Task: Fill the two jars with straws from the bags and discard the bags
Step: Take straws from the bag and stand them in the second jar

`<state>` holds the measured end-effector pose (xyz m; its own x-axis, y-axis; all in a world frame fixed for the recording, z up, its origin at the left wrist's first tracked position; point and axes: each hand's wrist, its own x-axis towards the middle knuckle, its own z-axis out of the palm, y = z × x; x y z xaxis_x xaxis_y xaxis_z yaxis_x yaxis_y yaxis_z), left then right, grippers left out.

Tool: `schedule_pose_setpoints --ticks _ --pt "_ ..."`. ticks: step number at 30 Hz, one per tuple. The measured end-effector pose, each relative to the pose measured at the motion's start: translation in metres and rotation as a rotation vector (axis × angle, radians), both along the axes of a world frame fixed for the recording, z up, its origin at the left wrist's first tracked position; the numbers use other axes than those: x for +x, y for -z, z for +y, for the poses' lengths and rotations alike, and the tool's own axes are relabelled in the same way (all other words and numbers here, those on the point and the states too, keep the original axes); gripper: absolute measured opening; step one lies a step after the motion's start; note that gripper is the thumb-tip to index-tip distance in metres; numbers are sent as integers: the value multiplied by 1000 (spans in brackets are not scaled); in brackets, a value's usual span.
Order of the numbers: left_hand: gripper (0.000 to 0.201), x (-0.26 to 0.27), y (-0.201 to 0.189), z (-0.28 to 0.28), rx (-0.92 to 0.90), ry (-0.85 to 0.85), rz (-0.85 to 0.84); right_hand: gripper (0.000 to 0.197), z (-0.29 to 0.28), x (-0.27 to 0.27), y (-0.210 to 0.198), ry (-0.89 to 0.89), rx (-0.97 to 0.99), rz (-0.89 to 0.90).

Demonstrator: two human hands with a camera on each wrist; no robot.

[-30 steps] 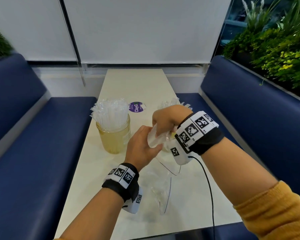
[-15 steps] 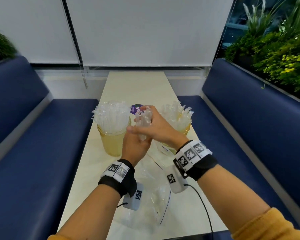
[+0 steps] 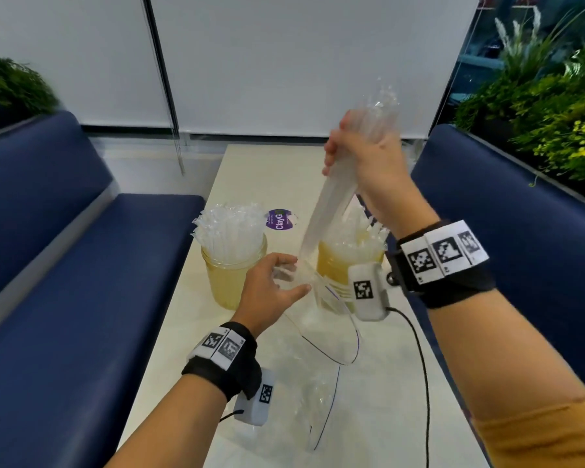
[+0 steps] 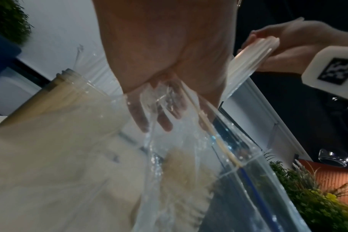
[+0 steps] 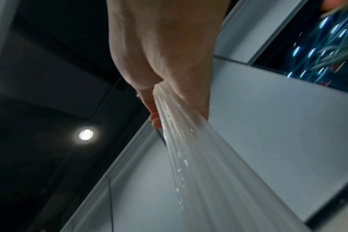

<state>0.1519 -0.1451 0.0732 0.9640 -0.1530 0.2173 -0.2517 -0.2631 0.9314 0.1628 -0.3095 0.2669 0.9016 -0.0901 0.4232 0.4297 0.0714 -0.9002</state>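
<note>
My right hand is raised above the table and grips a bundle of wrapped straws. The bundle slants down toward my left hand. That hand holds the mouth of a clear bag low between the two jars. The left jar is packed with straws. The right jar also holds straws and is partly hidden by the bag and my right wrist. In the left wrist view my fingers curl into crumpled plastic of the bag. In the right wrist view the straws run out of my fist.
A second crumpled clear bag lies on the cream table near its front edge. A purple sticker is behind the jars. Blue benches flank the table, with plants at the right.
My right hand has risen high with the straw bundle, drawing it up out of the bag. My left hand has dropped lower and keeps hold of the bag.
</note>
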Motion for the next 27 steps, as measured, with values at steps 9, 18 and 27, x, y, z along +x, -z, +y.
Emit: schedule_pose_setpoints --ticks 9,18,27 --pt "41 0 -4 2 -43 -26 24 10 -75 48 5 467 -115 -83" --pt "37 -2 -10 -1 -72 -16 17 10 -64 77 90 343 -349 155" --pt "38 -3 -12 3 -91 -13 34 34 -72 79 125 533 -395 271"
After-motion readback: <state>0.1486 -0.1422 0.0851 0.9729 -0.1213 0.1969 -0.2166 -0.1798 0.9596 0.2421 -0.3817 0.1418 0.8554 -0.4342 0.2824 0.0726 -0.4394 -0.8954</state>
